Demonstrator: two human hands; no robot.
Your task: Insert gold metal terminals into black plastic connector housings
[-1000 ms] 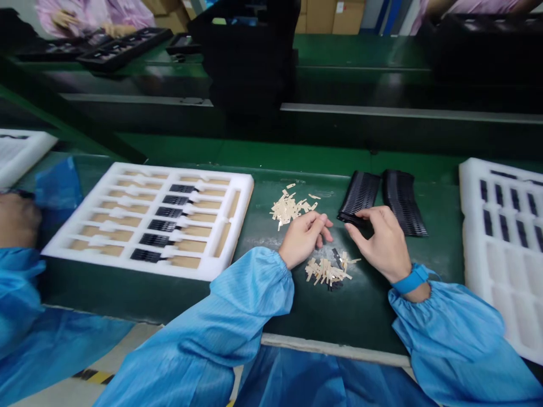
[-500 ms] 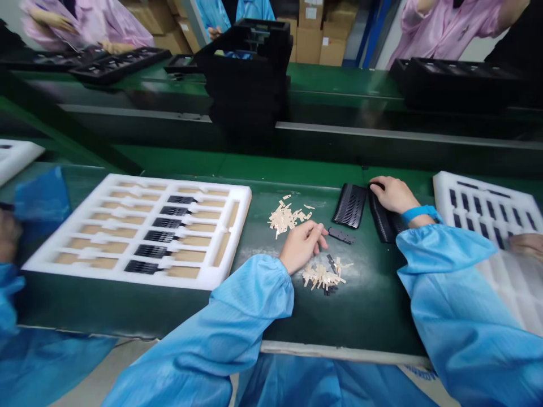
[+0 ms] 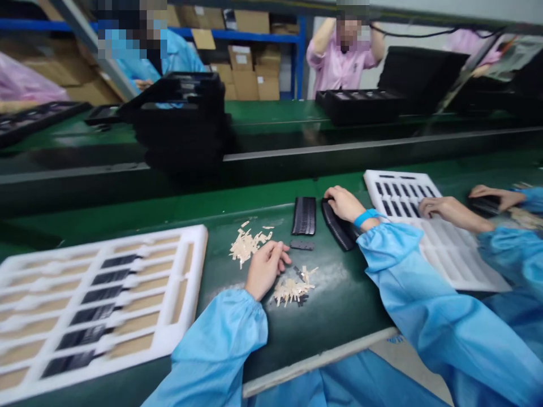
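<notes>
My left hand (image 3: pixel 268 267) rests low over the green table between two small piles of pale flat tabs, thumb and fingers curled together. Whatever it may hold is too small or hidden to make out. One pale pile (image 3: pixel 246 246) lies beyond it; the nearer pile (image 3: pixel 293 289) has some dark pieces mixed in. Just right of its fingertips lies a flat dark grey strip (image 3: pixel 302 245). My right hand (image 3: pixel 345 204), with a blue wristband, grips the far end of a curved row of black comb-like parts (image 3: pixel 339 230). Beside that stands a second black row (image 3: pixel 304 216).
At left is a white foam tray (image 3: pixel 180 282) with black pieces in several slots. Another white tray (image 3: pixel 373 182) with black parts sits at right, a co-worker's hand (image 3: pixel 436 208) touching it. Black trays (image 3: pixel 182 124) are stacked behind, across the line from other people.
My view has swung to the right, so everything sits further left in the picture. Both my hands keep nearly the same places by the parts. More of the co-worker at right shows.
</notes>
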